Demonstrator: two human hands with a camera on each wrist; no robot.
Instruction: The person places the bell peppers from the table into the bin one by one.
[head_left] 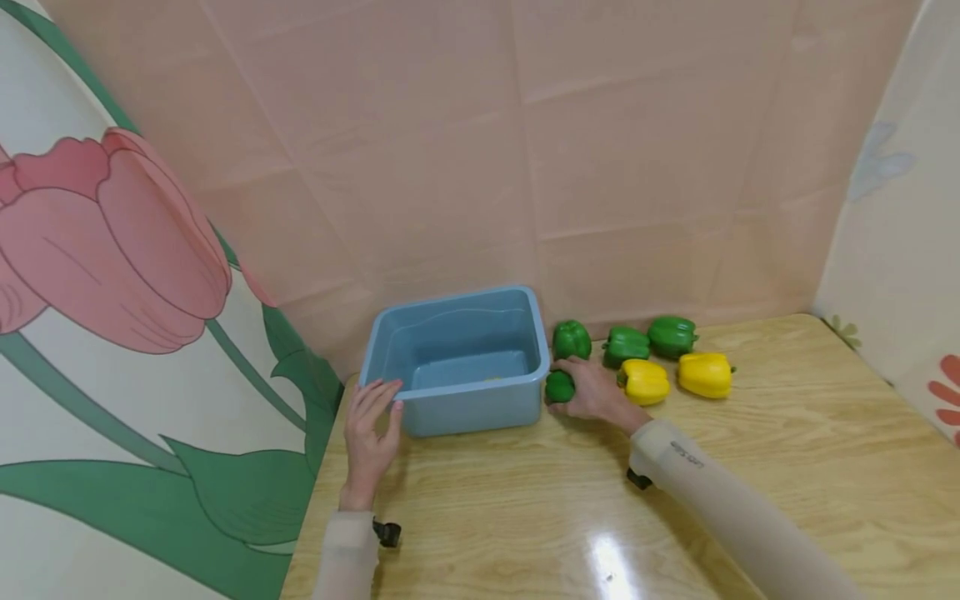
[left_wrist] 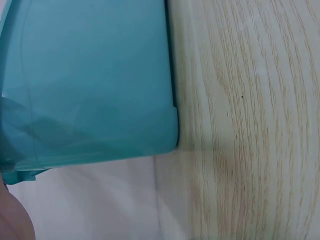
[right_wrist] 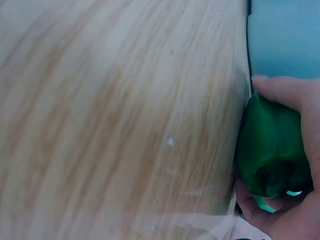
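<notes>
In the head view my right hand grips a green bell pepper beside the right wall of a blue plastic bin. The right wrist view shows the thumb on one side of this pepper and fingers curled round the other. My left hand touches the bin's front left corner, its fairly straight fingers at the rim and the thumb low against the outside. Only a bit of that hand shows in the left wrist view, near the bin's corner.
Behind and right of my right hand lie more green bell peppers and two yellow bell peppers. A sliver of yellow shows inside the bin, mostly hidden by its front wall. The wooden table backs onto a pinkish cloth.
</notes>
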